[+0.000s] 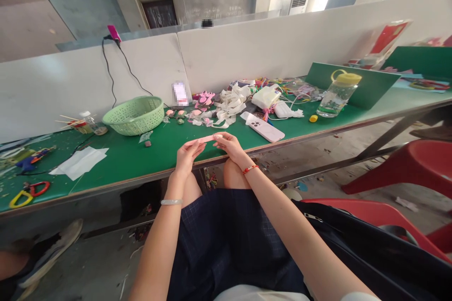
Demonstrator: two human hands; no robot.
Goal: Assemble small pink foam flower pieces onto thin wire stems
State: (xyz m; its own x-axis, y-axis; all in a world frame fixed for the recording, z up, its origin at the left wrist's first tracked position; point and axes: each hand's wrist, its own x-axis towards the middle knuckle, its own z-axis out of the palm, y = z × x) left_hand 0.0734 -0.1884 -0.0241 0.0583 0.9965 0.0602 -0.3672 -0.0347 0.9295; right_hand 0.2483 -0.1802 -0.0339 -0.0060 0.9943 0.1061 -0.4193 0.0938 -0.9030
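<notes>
A narrow pale-pink strip [200,140] is stretched between my two hands, just above the table's front edge. My left hand [187,156] pinches its left end. At the other end, the thumb and fingers of my right hand [229,145] are closed on the strip. What it is made of cannot be made out. Just beyond my right hand lies a pale phone [266,129], back side up. Small pink and dark pieces [181,113] lie on the green table [169,148] past the strip.
A green basket [136,115] stands left of centre, near white paper [80,162] and scissors [30,194]. White ribbon [231,103] is heaped at the back. To the right stands a water bottle [338,94]. A lit phone [180,93] leans against the white partition [247,51].
</notes>
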